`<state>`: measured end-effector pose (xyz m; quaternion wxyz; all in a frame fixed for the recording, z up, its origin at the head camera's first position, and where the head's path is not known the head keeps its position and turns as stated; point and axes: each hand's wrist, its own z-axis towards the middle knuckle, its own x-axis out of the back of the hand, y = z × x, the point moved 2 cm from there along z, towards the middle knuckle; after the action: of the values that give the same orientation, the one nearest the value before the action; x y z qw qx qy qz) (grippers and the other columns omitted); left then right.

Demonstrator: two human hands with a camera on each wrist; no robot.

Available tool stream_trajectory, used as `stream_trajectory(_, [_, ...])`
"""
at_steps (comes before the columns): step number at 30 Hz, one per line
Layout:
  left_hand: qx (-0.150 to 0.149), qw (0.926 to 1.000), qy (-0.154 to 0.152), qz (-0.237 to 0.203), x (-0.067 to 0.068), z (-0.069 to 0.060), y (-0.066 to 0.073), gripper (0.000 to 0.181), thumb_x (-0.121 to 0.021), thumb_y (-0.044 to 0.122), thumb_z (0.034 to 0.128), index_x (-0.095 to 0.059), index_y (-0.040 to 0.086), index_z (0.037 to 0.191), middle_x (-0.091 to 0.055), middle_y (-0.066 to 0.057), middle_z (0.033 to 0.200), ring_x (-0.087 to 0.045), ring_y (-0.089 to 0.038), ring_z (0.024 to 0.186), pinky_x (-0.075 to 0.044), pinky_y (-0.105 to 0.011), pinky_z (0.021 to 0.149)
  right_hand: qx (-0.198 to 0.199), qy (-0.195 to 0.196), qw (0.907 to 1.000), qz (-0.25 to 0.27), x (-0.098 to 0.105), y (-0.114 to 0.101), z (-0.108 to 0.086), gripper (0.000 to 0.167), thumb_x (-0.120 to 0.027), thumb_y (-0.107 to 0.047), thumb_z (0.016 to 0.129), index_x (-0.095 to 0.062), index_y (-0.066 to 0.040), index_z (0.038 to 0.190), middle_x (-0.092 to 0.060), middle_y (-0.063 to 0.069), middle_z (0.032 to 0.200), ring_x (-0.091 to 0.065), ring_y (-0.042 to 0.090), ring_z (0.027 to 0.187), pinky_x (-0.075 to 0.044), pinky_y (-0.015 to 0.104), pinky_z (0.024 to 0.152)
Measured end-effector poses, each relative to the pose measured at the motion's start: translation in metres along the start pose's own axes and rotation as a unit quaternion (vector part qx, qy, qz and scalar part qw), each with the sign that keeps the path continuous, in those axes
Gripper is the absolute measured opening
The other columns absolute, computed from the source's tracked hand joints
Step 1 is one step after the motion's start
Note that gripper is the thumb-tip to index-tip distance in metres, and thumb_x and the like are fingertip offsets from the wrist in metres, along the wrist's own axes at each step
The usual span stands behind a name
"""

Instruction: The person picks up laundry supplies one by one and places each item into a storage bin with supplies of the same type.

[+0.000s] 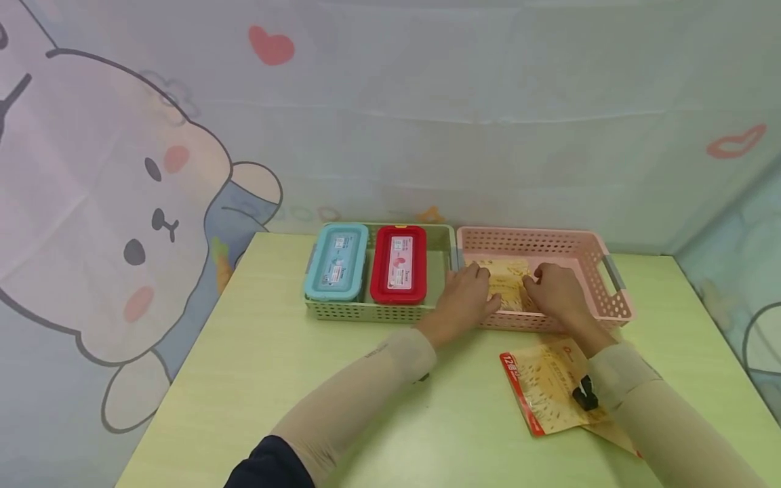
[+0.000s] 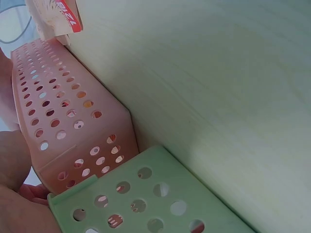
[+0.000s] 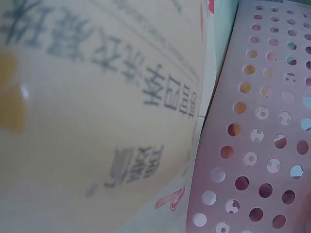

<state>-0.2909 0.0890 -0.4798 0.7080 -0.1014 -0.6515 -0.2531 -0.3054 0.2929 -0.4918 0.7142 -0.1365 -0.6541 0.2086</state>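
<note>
In the head view a yellow packet lies in the left part of the pink basket. My left hand reaches over the basket's left front corner, with curled fingers and thumb at the packet's left edge. At its right edge my right hand pinches the packet between fingers and thumb. Below the right forearm, other yellow packets with a red strip lie overlapping on the table. The right wrist view shows a printed laundry packet close up beside the pink basket's wall.
A green basket stands against the pink one's left side. It holds a light-blue lidded box and a red lidded box. Behind the light-green table hangs a printed cloth.
</note>
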Motion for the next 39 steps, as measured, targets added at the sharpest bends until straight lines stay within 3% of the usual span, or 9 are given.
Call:
stream_trajectory(8, [-0.002, 0.9999, 0.01, 0.01, -0.002, 0.001, -0.001, 0.036, -0.06, 0.044, 0.1059, -0.066, 0.01, 0.116, -0.062, -0.001, 0.111, -0.06, -0.017, 0.101, -0.043, -0.033, 0.086, 0.0, -0.003, 1.0, -0.001, -0.002, 0.001, 0.0, 0.039, -0.055, -0.025, 0.105, -0.067, 0.011, 0.097, -0.05, 0.003, 0.054, -0.042, 0.016, 0.047, -0.037, 0.032, 0.049])
stream_trajectory(14, [-0.003, 1.0, 0.005, 0.007, -0.004, 0.001, -0.002, 0.037, -0.06, 0.044, 0.1061, -0.066, 0.01, 0.117, -0.062, -0.001, 0.112, -0.06, -0.017, 0.101, -0.043, -0.033, 0.087, -0.009, -0.007, 0.9999, -0.006, -0.002, 0.0, -0.001, 0.042, -0.055, -0.025, 0.106, -0.067, 0.015, 0.107, -0.057, 0.007, 0.061, -0.049, 0.019, 0.052, -0.044, 0.036, 0.055])
stream_trajectory(21, [0.001, 0.9999, 0.005, 0.009, -0.003, 0.0, -0.002, 0.036, -0.059, 0.044, 0.1064, -0.066, 0.01, 0.116, -0.061, 0.0, 0.109, -0.059, -0.016, 0.097, -0.043, -0.033, 0.085, -0.014, -0.012, 0.9998, -0.007, -0.001, -0.002, -0.002, 0.044, -0.056, -0.025, 0.106, -0.067, 0.017, 0.113, -0.063, 0.012, 0.068, -0.054, 0.021, 0.056, -0.051, 0.043, 0.06])
stream_trajectory(26, [-0.001, 1.0, 0.0, 0.004, -0.001, 0.0, 0.0, 0.036, -0.059, 0.044, 0.1065, -0.066, 0.01, 0.116, -0.061, 0.0, 0.108, -0.058, -0.016, 0.096, -0.043, -0.033, 0.086, -0.014, -0.005, 0.9999, 0.001, 0.0, 0.0, -0.004, 0.046, -0.056, -0.025, 0.106, -0.065, 0.019, 0.118, -0.071, 0.022, 0.082, -0.061, 0.026, 0.062, -0.057, 0.052, 0.067])
stream_trajectory(31, [-0.005, 1.0, -0.002, 0.007, -0.002, -0.002, 0.0, 0.034, -0.059, 0.044, 0.1067, -0.066, 0.011, 0.115, -0.061, 0.0, 0.109, -0.059, -0.016, 0.097, -0.043, -0.033, 0.086, -0.015, -0.034, 0.9988, 0.031, 0.001, 0.002, -0.006, 0.047, -0.055, -0.026, 0.108, -0.063, 0.019, 0.121, -0.072, 0.028, 0.093, -0.067, 0.031, 0.07, -0.058, 0.055, 0.072])
stream_trajectory(35, [-0.008, 0.9999, 0.003, 0.008, 0.0, -0.002, -0.001, 0.034, -0.059, 0.043, 0.1067, -0.066, 0.011, 0.116, -0.061, 0.0, 0.109, -0.059, -0.016, 0.096, -0.042, -0.032, 0.084, -0.017, -0.046, 0.9966, 0.066, 0.007, 0.003, -0.006, 0.049, -0.052, -0.03, 0.111, -0.062, 0.016, 0.124, -0.071, 0.029, 0.102, -0.069, 0.038, 0.083, -0.057, 0.056, 0.078])
stream_trajectory(39, [-0.01, 0.9999, 0.005, 0.006, 0.002, -0.002, -0.001, 0.031, -0.059, 0.04, 0.1068, -0.066, 0.011, 0.117, -0.061, 0.001, 0.108, -0.058, -0.015, 0.095, -0.041, -0.031, 0.082, -0.003, -0.03, 0.9949, 0.096, 0.014, 0.002, -0.004, 0.047, -0.052, -0.031, 0.112, -0.064, 0.012, 0.126, -0.068, 0.03, 0.116, -0.067, 0.044, 0.101, -0.055, 0.059, 0.086])
